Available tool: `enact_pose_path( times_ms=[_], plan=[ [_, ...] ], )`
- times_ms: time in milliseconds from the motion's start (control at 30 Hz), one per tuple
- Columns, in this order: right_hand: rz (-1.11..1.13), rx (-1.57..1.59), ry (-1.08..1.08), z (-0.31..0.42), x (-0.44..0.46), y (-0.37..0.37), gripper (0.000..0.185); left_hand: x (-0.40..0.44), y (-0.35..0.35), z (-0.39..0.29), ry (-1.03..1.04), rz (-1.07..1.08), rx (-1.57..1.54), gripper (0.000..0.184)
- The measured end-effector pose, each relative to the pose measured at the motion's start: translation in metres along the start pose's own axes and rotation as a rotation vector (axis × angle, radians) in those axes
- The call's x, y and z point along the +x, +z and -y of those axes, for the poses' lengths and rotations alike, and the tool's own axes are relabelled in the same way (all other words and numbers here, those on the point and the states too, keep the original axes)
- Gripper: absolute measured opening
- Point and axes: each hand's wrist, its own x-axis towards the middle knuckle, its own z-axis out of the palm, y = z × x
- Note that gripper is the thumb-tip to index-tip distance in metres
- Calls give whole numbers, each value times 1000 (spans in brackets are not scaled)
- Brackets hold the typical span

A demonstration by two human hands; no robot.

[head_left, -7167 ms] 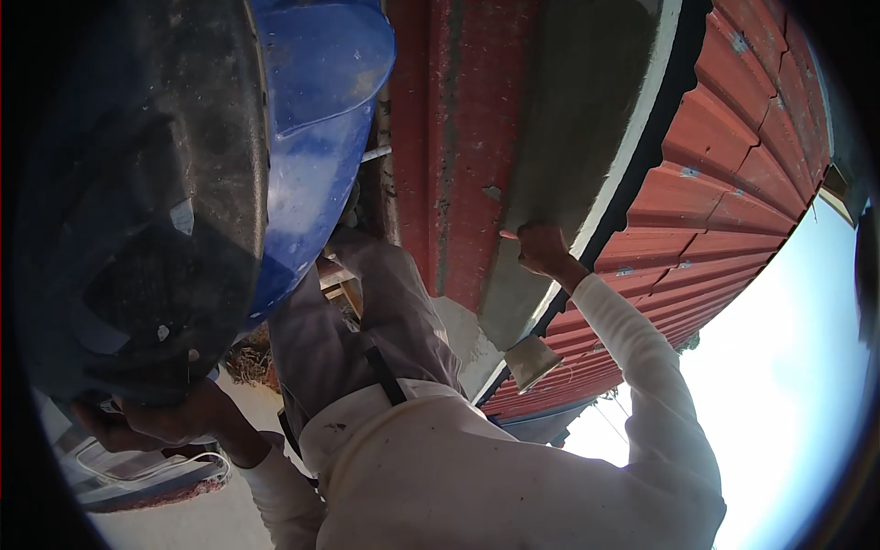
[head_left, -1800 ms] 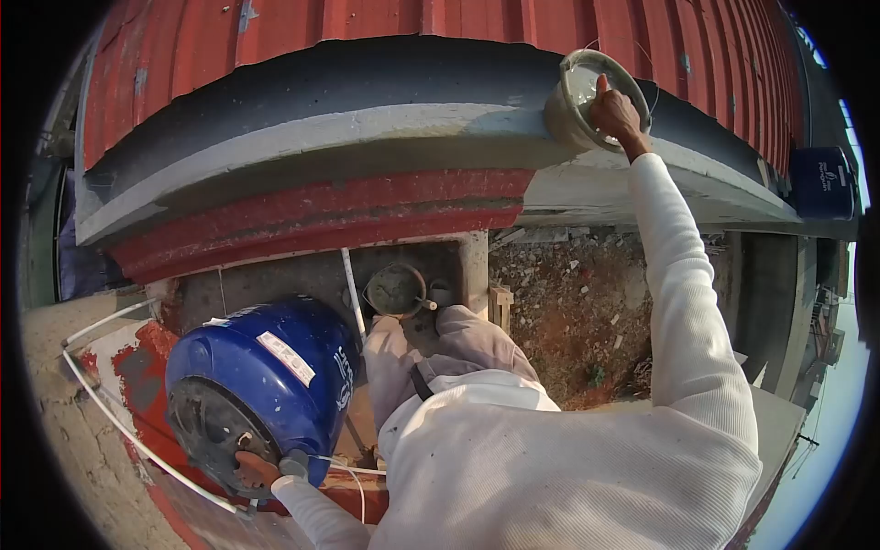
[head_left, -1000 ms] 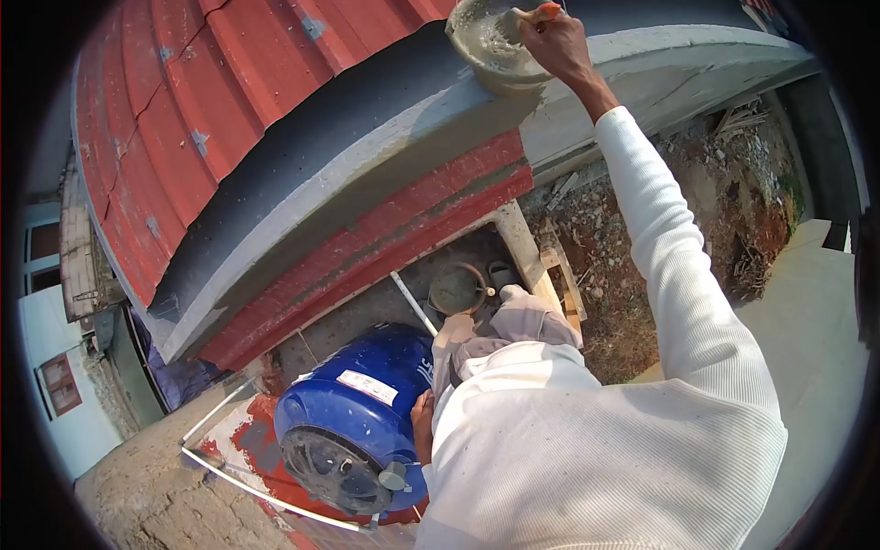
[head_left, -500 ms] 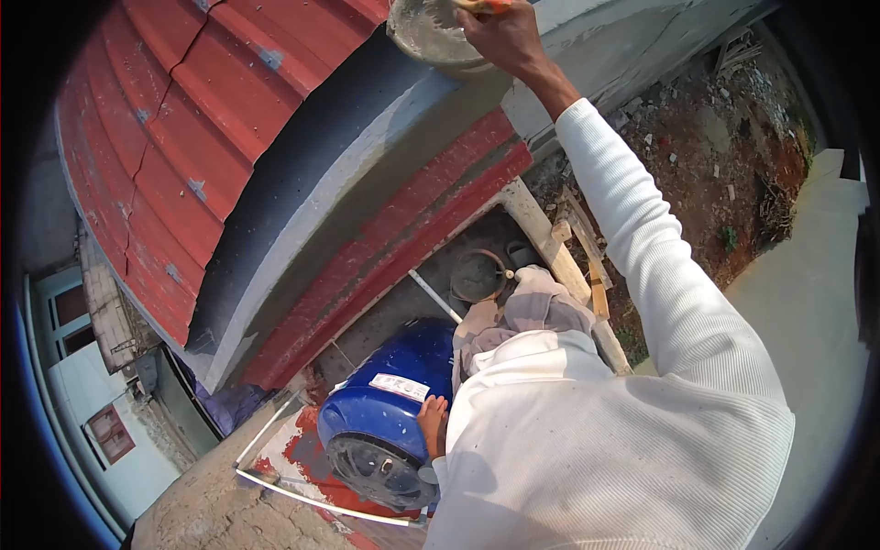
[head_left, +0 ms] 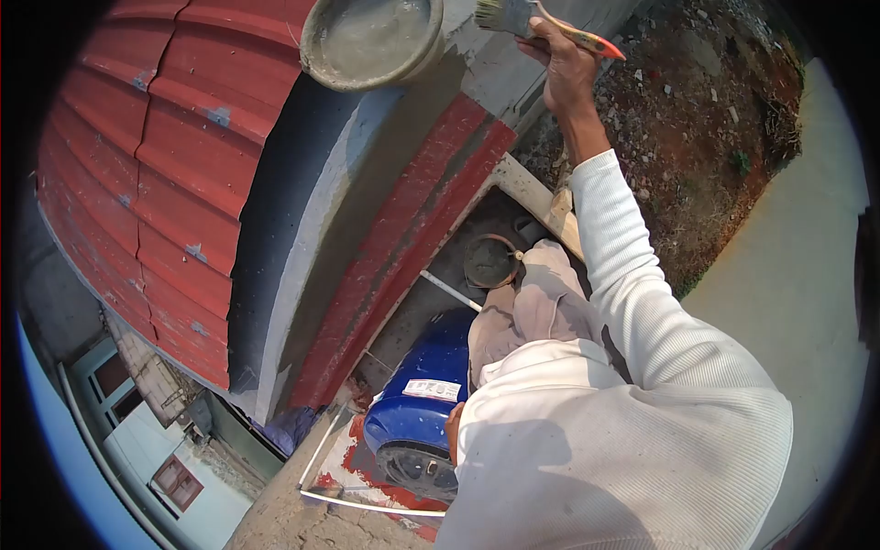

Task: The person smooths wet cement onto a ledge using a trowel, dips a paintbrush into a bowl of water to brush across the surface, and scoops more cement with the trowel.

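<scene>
My right hand [head_left: 570,69], closed round the handle, holds a paintbrush [head_left: 594,40] up at the top of the view. Its bristles point left, toward a bowl [head_left: 341,84] of wet grey slurry standing on the ledge by the roof. Brush and bowl are apart. Low down, my left hand [head_left: 453,429] lies against the side of a blue plastic drum [head_left: 417,371] with a white label and a dark lid. My white shirt covers most of that hand; the part that shows looks flat rather than gripping.
Red metal roofing [head_left: 183,137] rises at left, beside a curved grey concrete edge [head_left: 302,266] and a red-painted band [head_left: 403,220]. A round dark pan [head_left: 490,261] lies by my legs, near wooden boards [head_left: 541,203]. White pipe [head_left: 367,506] runs below the drum. Rubble ground [head_left: 706,119] is far below right.
My right hand has moved right, away from the bowl, bringing the paintbrush into full view. The camera has turned, so more of the bowl shows. My left hand stays by the drum, more hidden now.
</scene>
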Motion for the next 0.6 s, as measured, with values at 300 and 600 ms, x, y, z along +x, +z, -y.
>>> enact_pose_path(
  times_ms=[300, 600],
  plan=[
    [-98, -170, 171, -131, -31, -25, 35, -43, 6, -199, 83, -148, 279, 43],
    [201, -229, 337, -168, -85, -15, 35, -7, 116, -461, 828, -272, 486, 41]
  ],
)
